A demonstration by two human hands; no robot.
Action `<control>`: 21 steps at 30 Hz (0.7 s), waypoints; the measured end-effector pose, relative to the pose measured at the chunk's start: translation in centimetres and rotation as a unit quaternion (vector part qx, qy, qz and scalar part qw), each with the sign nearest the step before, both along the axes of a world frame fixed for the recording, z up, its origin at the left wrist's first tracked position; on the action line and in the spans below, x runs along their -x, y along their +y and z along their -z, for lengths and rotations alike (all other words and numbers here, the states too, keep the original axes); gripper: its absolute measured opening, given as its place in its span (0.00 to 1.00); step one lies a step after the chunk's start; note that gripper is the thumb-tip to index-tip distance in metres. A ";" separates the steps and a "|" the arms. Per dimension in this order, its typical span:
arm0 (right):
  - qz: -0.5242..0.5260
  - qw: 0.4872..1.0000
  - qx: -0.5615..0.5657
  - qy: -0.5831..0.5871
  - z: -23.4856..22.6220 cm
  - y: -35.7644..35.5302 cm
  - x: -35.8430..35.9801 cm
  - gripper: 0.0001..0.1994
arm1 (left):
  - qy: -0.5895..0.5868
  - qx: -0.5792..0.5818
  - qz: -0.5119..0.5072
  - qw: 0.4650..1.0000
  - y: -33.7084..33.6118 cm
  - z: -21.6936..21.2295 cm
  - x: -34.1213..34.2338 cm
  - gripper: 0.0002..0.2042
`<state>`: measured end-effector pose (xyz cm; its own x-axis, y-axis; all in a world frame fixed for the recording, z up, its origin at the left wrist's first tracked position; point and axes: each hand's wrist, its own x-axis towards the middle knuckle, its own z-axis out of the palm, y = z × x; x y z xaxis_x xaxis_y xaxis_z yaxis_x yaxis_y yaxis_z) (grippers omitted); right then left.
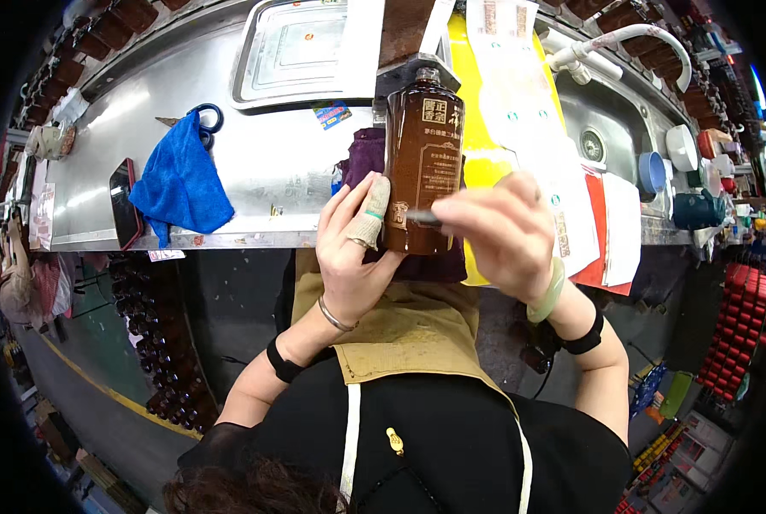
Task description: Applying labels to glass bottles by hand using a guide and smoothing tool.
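Note:
A brown glass bottle with gold lettering lies with its neck pointing away from me and its base at the table's near edge. My left hand steadies its lower left side, fingers along the glass and thumb by the base. A knitted finger cover sits on one of those fingers. In my right hand, closed in a pinch, is a thin grey tool; blur hides its exact kind. Its tip is over the gold print near the bottle's base. Purple cloth shows under and beside the bottle.
Left on the metal table are a blue cloth, scissors and a phone. A metal tray stands farther back. White printed sheets over yellow material lie right, beside a sink.

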<state>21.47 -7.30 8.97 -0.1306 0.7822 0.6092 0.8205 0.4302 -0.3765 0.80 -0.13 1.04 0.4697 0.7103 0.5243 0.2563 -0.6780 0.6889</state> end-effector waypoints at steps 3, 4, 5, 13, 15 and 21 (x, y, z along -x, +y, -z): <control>0.048 0.993 -0.035 -0.100 0.6 1.2 -1.9 0.20 | -0.001 -0.006 -0.011 1.000 0.1 -0.9 0.0 0.38; -0.038 0.995 -0.040 -0.081 1.2 0.5 -0.9 0.18 | -0.006 -0.005 -0.010 1.000 0.3 -0.8 0.0 0.38; -0.140 0.986 -0.016 -0.088 0.7 -0.5 -0.5 0.18 | -0.012 -0.004 -0.008 1.000 0.5 -0.6 -0.1 0.38; 0.099 0.964 -0.146 -0.199 -2.1 7.8 -4.4 0.12 | -0.032 0.049 0.010 0.998 -0.1 -0.9 -0.3 0.48; 0.053 0.966 -0.132 -0.218 -1.1 6.6 -4.0 0.13 | -0.017 0.042 0.007 0.999 -0.1 -0.6 -0.2 0.49; -0.152 0.973 0.058 -0.165 -2.0 3.2 -0.2 0.13 | -0.006 0.017 -0.004 1.000 0.2 -0.4 0.0 0.47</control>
<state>21.65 -4.09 10.99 -0.5399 0.7380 0.4048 0.7467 0.6419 -0.1743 0.81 0.07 1.49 0.4579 0.7315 0.5053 0.2533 -0.6521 0.7145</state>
